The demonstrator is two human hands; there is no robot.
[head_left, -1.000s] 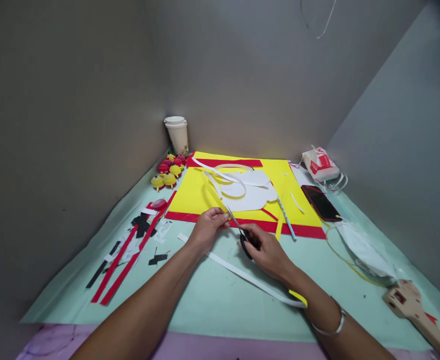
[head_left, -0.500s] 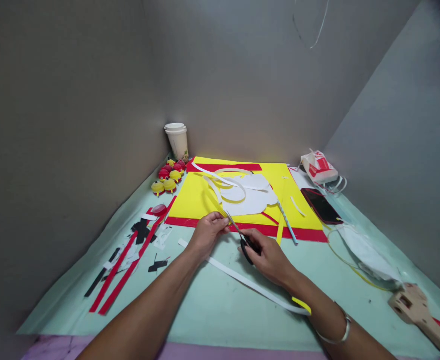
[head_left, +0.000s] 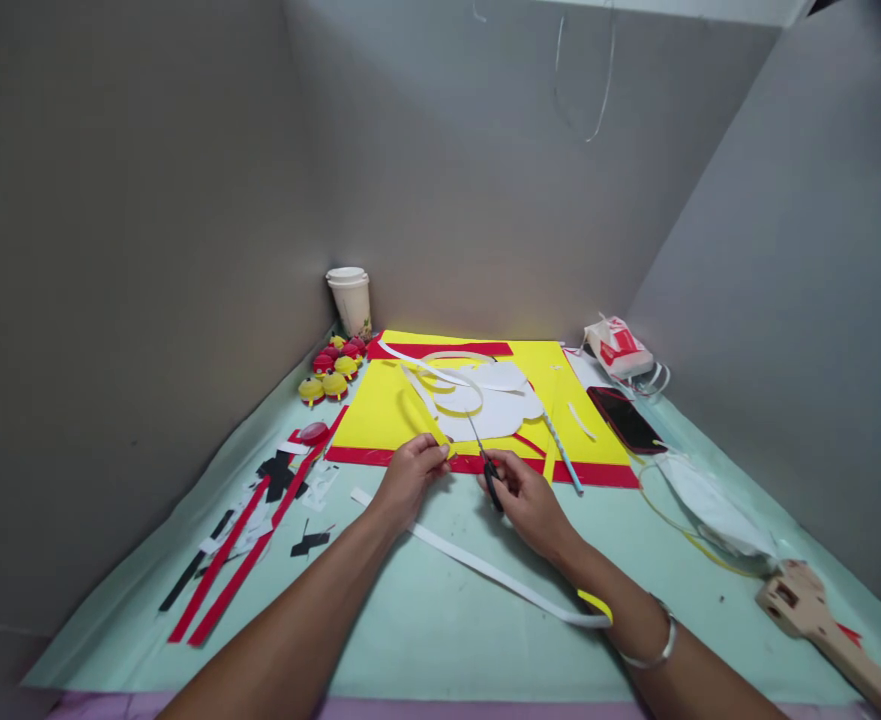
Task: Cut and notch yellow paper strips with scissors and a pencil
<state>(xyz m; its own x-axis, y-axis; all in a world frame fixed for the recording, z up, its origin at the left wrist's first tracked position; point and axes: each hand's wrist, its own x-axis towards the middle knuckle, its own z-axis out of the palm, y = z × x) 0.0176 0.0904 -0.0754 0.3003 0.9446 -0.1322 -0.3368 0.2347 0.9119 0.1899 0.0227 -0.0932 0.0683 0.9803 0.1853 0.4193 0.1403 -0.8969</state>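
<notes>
Yellow strip (head_left: 426,425): pinched at its near end by the left hand (head_left: 410,475), at the near edge of the yellow sheet (head_left: 380,405); scissors (head_left: 485,460): gripped in the closed right hand (head_left: 526,500), blades pointing to 12 o'clock, just beside the strip; white strip (head_left: 485,568): on the desk (head_left: 410,620) under both wrists; cup (head_left: 350,300) at 11 o'clock; phone (head_left: 624,418) at 2 o'clock.

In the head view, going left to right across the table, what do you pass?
Red paper strips → left hand → scissors → right hand → phone → face mask → wooden tool.
</notes>
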